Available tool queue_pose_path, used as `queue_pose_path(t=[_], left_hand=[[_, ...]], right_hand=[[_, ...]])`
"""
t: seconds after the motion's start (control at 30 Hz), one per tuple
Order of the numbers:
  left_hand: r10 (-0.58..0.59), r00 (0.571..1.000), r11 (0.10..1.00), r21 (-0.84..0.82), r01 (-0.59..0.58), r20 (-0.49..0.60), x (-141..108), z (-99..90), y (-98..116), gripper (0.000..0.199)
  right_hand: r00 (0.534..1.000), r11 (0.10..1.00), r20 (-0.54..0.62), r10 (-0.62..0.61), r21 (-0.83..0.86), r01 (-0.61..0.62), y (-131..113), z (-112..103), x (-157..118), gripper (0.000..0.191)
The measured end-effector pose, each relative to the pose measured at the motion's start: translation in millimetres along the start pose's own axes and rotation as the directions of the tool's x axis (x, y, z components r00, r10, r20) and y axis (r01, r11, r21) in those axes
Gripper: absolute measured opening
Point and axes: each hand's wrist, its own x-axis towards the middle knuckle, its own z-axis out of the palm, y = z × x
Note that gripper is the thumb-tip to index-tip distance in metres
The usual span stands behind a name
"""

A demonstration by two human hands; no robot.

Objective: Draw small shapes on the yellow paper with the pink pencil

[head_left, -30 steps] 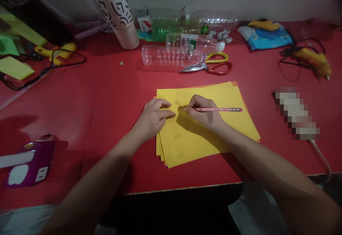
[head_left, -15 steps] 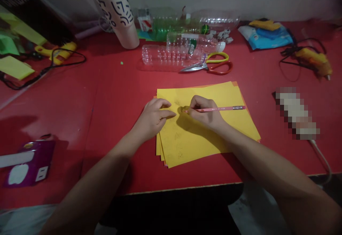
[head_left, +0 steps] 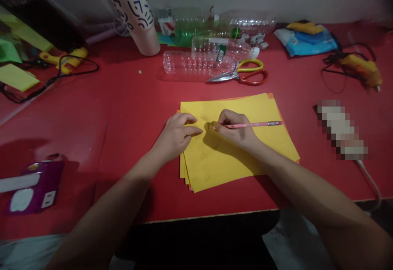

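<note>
A stack of yellow paper [head_left: 260, 155] lies in front of me, with a corner of orange showing under it. My right hand [head_left: 238, 128] is closed around a pink pencil [head_left: 260, 124], its tip on or just above the top sheet. My left hand [head_left: 179, 132] rests on the left edge of the paper, fingers apart, thumb and forefinger pointing toward the pencil tip. Faint pencil marks [head_left: 204, 155] run down the left part of the sheet. Shadow from my right hand falls over the paper near the tip.
Scissors [head_left: 236, 75] and clear plastic bottles [head_left: 196, 63] lie behind the paper. A white tumbler [head_left: 138, 20] stands back left. At right are a yellow glue gun [head_left: 362, 71], a wipes pack [head_left: 310, 42] and a blurred-out device [head_left: 342, 130]. A purple package [head_left: 39, 188] lies left.
</note>
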Motion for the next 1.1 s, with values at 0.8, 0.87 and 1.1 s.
queue_pose_path(t=[0.8,0.87,1.1], left_hand=[[0.051,0.999,0.996,0.067,-0.051,0.012,-0.2,-1.0,0.0,0.040],[0.045,0.999,0.997,0.067,-0.045,0.010,-0.2,-0.7,0.5,0.040],[0.040,0.999,0.997,0.064,-0.041,0.022,-0.3,-1.9,0.9,0.040]], right_hand=[[0.995,0.998,0.098,-0.024,0.063,0.018,4.9,3.2,-1.6,0.018],[0.994,0.998,0.103,-0.028,0.060,0.022,4.1,3.3,-1.9,0.018],[0.997,0.999,0.071,-0.025,0.032,0.023,0.3,2.9,-3.7,0.014]])
